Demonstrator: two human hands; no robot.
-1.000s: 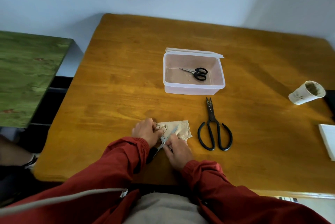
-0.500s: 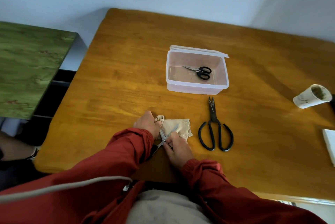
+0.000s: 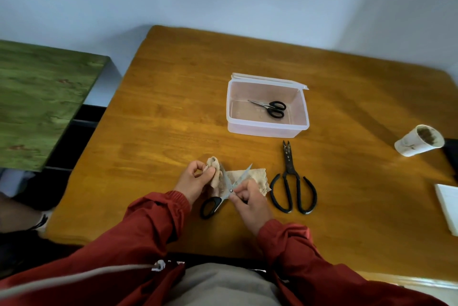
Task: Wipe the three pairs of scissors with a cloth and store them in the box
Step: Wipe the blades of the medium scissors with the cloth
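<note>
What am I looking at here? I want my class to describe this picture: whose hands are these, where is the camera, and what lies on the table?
No machine here: a person's bare hands, seen by a camera worn on the head, looking down. The left hand grips a beige cloth; the right hand holds open black-handled scissors against it. On the wooden table lie large black scissors, a clear box with small scissors inside, and a tipped paper cup.
</note>
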